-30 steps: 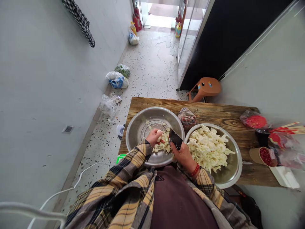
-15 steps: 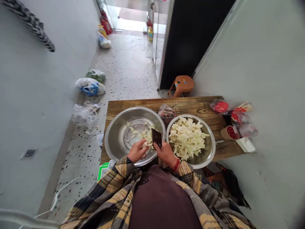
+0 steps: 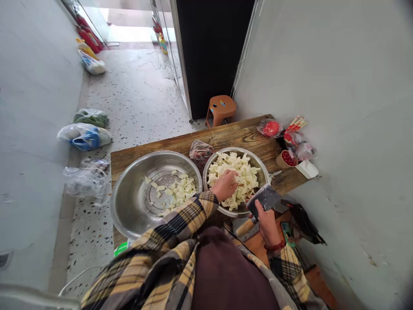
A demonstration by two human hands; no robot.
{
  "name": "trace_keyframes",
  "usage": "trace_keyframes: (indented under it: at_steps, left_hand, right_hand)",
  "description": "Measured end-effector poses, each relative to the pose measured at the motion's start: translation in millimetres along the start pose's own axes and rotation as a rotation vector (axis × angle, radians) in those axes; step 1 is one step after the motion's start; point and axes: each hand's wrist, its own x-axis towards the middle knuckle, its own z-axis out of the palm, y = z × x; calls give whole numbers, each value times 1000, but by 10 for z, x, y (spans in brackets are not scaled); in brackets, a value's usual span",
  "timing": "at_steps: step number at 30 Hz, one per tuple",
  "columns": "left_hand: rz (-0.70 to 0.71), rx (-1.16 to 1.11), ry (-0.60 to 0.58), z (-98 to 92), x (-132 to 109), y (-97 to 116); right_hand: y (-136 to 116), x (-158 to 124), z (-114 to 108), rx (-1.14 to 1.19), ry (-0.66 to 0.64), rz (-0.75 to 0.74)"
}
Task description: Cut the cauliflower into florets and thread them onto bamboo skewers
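Two steel bowls stand side by side on a wooden table [image 3: 226, 137]. The left bowl [image 3: 129, 202] holds a few cut pale vegetable pieces [image 3: 180, 189]. The right bowl [image 3: 262, 170] is heaped with larger pale vegetable chunks [image 3: 245, 170]. My left hand [image 3: 225, 185] reaches across into the right bowl, its fingers curled on the chunks. My right hand [image 3: 264, 217] is closed round a cleaver [image 3: 263, 200] with a wooden handle, held off the near right rim of the right bowl.
A small plastic bag [image 3: 200, 150] lies between the bowls at the back. Red packets, chopsticks [image 3: 295, 123] and a paper cup [image 3: 285, 158] crowd the table's right end by the wall. An orange stool [image 3: 221, 107] stands beyond the table. Plastic bags [image 3: 84, 135] lie along the left wall.
My left hand has left the left bowl and crossed into the right bowl's heap. My right hand has swung the cleaver from above the left bowl to the right. The view turned right.
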Motion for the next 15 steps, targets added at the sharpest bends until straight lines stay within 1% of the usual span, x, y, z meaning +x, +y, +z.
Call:
trace_keyframes:
  at_steps: [2, 3, 4, 6, 7, 8, 10, 11, 13, 15]
  left_hand:
    - [65, 66, -52, 137, 178, 52]
    - [96, 80, -82, 190, 227, 49]
    - [116, 76, -87, 228, 248, 26]
    - [149, 19, -55, 244, 219, -70]
    - [140, -24, -14, 212, 176, -140]
    - [101, -72, 40, 147, 119, -225]
    - [-52, -149, 179, -91, -30, -443]
    - [-167, -176, 261, -258, -122, -580]
    - [-300, -174, 386, -649, -346, -902]
    - [-431, -161, 495, -1021, -621, -1250]
  right_hand:
    - [57, -12, -76, 10, 29, 15]
    - [77, -18, -92, 14, 45, 21]
    - [91, -24, -95, 14, 58, 25]
    - [100, -33, -67, 4, 42, 39]
    - [94, -38, -34, 0, 9, 57]
    - [82, -46, 12, -2, -38, 85]
    - [39, -72, 144, 1, -164, 156]
    - [13, -90, 228, 10, -234, 192]
    - [-36, -130, 411, 32, -356, 246]
    - [-70, -163, 590, 36, -453, 267]
